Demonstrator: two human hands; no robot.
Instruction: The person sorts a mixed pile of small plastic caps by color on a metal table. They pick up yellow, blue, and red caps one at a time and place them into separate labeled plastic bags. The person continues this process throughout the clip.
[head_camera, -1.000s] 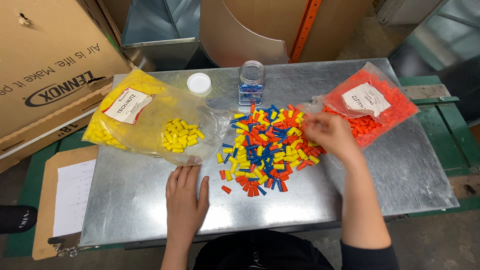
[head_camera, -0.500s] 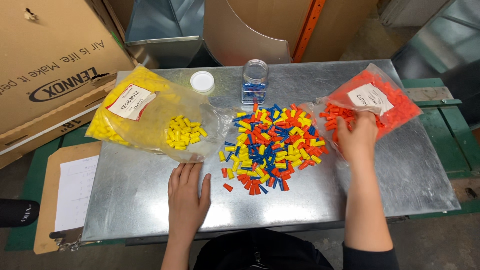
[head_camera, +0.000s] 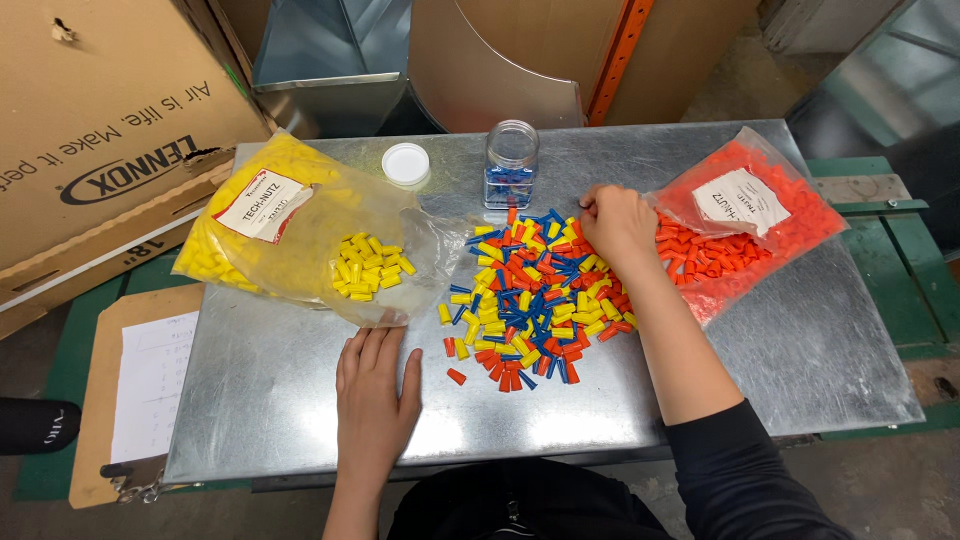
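Observation:
A mixed pile of small yellow, blue and orange caps (head_camera: 535, 300) lies in the middle of a metal table (head_camera: 760, 350). My right hand (head_camera: 615, 225) rests on the pile's upper right edge, fingers curled onto the caps; whether it holds one I cannot tell. My left hand (head_camera: 375, 385) lies flat and open on the bare metal, just below the mouth of a clear bag of yellow caps (head_camera: 300, 235). A clear bag of orange caps (head_camera: 745, 215) lies right of my right hand.
A clear jar holding blue caps (head_camera: 511, 165) stands behind the pile, its white lid (head_camera: 406, 163) lying beside it. A large cardboard box (head_camera: 90, 130) sits at the left. A clipboard with paper (head_camera: 145, 390) lies left of the table. Sheet-metal ducts (head_camera: 480, 60) stand behind.
My right hand moved from the mouth of the orange bag back left to the top right edge of the mixed pile. My left hand stayed flat on the table.

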